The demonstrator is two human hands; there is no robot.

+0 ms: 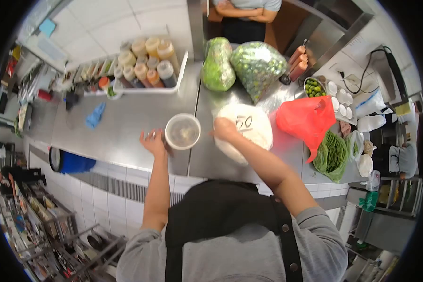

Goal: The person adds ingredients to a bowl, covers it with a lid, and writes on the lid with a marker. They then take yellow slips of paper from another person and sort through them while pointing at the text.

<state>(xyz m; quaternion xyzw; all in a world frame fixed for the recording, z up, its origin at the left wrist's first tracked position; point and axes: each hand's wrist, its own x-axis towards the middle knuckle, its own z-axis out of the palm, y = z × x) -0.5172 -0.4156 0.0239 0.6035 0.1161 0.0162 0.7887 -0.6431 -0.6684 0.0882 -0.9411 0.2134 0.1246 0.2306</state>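
White bag [257,134] lying "50" side up

Bench [122,122]: smooth metal, semi-gloss, under both grips. Round tub [183,131] beside the left grip [153,143]: translucent plastic, smooth. White bag [249,129] at the right grip [224,129]: plastic look, creased. Red bag [305,117], right of that grip: thin plastic, wrinkled. Produce bags beyond it [258,63]: clear plastic, glossy. Blue crumpled piece left of the left grip [95,115]: material unclear.
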